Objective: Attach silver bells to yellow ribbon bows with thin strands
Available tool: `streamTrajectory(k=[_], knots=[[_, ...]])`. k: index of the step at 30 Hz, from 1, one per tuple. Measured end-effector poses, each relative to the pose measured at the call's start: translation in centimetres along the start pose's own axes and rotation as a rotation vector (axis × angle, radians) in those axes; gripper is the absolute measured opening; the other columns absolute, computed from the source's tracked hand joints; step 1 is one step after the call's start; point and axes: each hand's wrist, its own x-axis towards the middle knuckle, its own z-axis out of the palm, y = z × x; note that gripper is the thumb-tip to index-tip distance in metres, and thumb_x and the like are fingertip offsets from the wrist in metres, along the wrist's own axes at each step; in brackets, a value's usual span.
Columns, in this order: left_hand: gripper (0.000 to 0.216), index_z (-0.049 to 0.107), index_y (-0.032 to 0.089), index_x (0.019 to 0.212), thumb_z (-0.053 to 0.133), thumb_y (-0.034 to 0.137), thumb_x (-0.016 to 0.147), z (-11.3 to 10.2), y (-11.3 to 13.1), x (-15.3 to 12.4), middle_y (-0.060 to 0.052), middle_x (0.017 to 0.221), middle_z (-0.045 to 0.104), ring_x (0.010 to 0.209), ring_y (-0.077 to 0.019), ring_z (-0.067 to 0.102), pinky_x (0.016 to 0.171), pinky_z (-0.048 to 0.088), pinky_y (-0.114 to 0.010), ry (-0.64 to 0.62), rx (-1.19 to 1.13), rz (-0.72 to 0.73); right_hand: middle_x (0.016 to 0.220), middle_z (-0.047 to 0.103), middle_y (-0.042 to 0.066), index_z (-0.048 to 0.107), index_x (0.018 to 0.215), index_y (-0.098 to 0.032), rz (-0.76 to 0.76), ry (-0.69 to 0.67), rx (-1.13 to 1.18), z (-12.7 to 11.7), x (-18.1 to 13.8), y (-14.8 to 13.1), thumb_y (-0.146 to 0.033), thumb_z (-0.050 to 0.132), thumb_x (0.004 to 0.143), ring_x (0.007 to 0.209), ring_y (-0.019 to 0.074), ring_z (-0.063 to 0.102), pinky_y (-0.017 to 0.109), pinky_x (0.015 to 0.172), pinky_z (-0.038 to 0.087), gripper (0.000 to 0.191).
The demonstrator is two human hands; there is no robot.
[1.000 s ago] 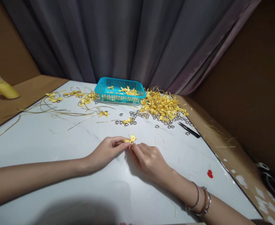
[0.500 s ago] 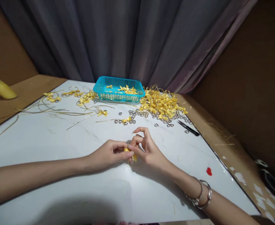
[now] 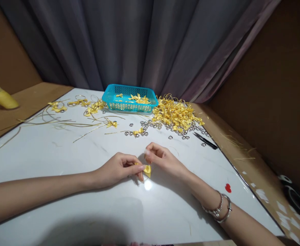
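Note:
Just above the white tabletop, my left hand (image 3: 123, 169) pinches a yellow ribbon bow (image 3: 147, 170) between thumb and fingers. Part of the bow is hidden behind the thumb. My right hand (image 3: 162, 158), with two silver bracelets at its wrist, is up and to the right of the bow, apart from it. Its fingers are curled in against the thumb, and what they may hold is too small to see. Beyond the hands, another yellow bow (image 3: 139, 131) lies among several small silver rings (image 3: 151, 123).
A blue basket (image 3: 130, 106) with yellow bows stands at the back, beside a heap of yellow bows with gold cords (image 3: 175, 111). Black snips (image 3: 205, 140) and a red heart (image 3: 228, 188) lie on the right. Bows and loose gold cords (image 3: 62, 122) are at the left; a bottle (image 3: 1, 95) stands beyond.
My right hand has come off the bow and moved slightly up and right, its fingers curling closed. The left hand stays in place with the bow, which now shows more.

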Motion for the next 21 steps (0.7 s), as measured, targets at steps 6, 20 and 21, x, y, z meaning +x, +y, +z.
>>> streamTrajectory(k=[6, 20, 21], knots=[[0.026, 0.071, 0.011, 0.074, 0.062, 0.034, 0.081, -0.1, -0.2, 0.0, -0.008, 0.075, 0.074, 0.064, -0.0133, 0.064, 0.060, 0.046, -0.023, -0.029, -0.051, -0.025, 0.057, 0.056, 0.001, 0.050, 0.063, -0.017, 0.074, -0.139, 0.052, 1.0, -0.4, 0.6, -0.044, 0.056, 0.086, 0.061, 0.0133, 0.052, 0.030, 0.063, 0.036, 0.036], [0.028, 0.066, 0.012, 0.058, 0.066, 0.031, 0.078, -0.4, 0.5, 0.7, -0.004, 0.054, 0.068, 0.049, -0.0089, 0.054, 0.050, 0.039, -0.021, -0.036, -0.145, -0.070, 0.055, 0.040, -0.004, 0.045, 0.056, -0.018, -0.016, 0.137, -0.094, 1.9, -0.3, 0.9, -0.045, 0.055, 0.083, 0.054, 0.0104, 0.036, 0.027, 0.056, 0.027, 0.040], [0.029, 0.065, 0.012, 0.057, 0.066, 0.032, 0.078, -0.4, 0.5, 0.6, -0.004, 0.054, 0.067, 0.048, -0.0090, 0.054, 0.050, 0.039, -0.021, -0.043, -0.140, -0.070, 0.055, 0.040, -0.004, 0.045, 0.056, -0.018, -0.010, 0.149, -0.090, 1.9, -0.3, 0.9, -0.045, 0.056, 0.083, 0.054, 0.0102, 0.036, 0.027, 0.055, 0.027, 0.040]])
